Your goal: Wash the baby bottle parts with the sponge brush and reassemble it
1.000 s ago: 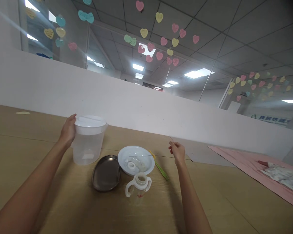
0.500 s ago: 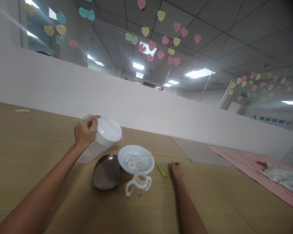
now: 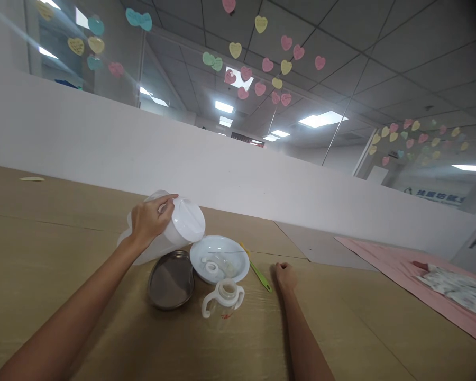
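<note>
My left hand [image 3: 150, 218] is closed around the handle of a white translucent plastic pitcher [image 3: 188, 219] with a lid. The pitcher leans right, its spout by the rim of a white bowl [image 3: 198, 264]. Inside the bowl lie clear and white bottle parts [image 3: 212, 267]. My right hand [image 3: 286, 277] rests on the table, fingers curled; whether anything is in them is hidden. Left of it lies a green-handled brush [image 3: 261, 275]. A clear baby bottle [image 3: 223, 301] with white side handles stands uncapped in front of the bowl. A metal kidney dish [image 3: 171, 283] sits below the pitcher.
A pink cloth [image 3: 400, 270] lies on the right side of the brown table [image 3: 341, 328], with a doll in patterned clothing [image 3: 456, 288] on it. A low white wall [image 3: 230, 180] runs along the back. A pale flat piece [image 3: 31, 179] lies far left.
My left hand has moved right and tipped the pitcher further, bringing its spout down to the bowl's rim. My right hand stays where it was.
</note>
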{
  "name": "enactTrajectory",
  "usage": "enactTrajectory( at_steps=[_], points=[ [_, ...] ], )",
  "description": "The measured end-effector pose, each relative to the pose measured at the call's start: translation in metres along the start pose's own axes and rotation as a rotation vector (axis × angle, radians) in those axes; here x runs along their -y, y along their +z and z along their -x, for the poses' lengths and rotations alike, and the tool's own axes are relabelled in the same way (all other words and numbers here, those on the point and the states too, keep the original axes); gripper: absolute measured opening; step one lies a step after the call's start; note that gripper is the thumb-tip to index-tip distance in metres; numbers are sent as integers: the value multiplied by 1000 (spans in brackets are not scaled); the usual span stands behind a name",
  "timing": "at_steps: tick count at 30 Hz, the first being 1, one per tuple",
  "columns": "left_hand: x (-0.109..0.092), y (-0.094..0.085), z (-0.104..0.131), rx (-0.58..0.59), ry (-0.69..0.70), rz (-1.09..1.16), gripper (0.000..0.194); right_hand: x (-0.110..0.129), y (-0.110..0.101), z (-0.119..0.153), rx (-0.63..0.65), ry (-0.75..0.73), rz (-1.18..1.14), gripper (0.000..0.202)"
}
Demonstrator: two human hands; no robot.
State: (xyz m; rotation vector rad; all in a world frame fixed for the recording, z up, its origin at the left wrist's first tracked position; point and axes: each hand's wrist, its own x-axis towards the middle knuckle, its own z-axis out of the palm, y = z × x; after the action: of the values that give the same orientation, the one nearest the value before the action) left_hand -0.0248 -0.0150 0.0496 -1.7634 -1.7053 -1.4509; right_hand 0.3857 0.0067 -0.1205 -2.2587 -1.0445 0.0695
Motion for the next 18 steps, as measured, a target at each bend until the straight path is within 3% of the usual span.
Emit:
enactTrajectory(
  at_steps=[18],
  points=[
    [-3,-5,1,-80,271,74,32,-3,5,-4,3,15,-37,33]
  ],
)
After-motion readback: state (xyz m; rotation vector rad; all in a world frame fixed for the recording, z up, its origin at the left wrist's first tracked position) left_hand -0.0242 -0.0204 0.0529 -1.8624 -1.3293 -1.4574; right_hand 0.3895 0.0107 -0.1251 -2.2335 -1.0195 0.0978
